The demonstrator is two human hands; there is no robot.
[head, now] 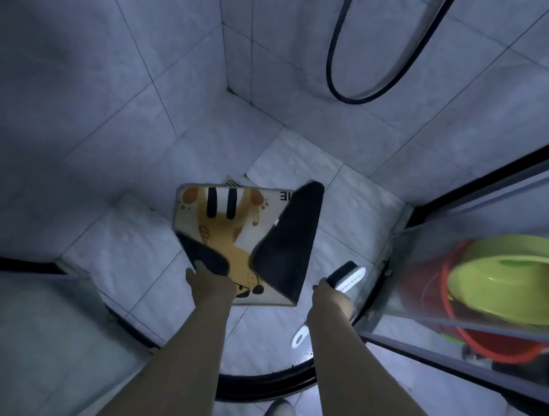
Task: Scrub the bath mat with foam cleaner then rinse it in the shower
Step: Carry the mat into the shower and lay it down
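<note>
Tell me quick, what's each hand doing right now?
Left hand: grips the cartoon-printed bath mat with dark underside.
Right hand: holds a black-and-white scrub brush.

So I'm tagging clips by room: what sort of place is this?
Most likely a shower stall in a bathroom: tiled walls meet in a corner, a black shower hose hangs above, and a floor drain peeks out behind the bath mat.

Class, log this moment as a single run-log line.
left hand: grips bath mat, corners folded | right hand: holds scrub brush | place: shower floor | rinse: not begun
</note>
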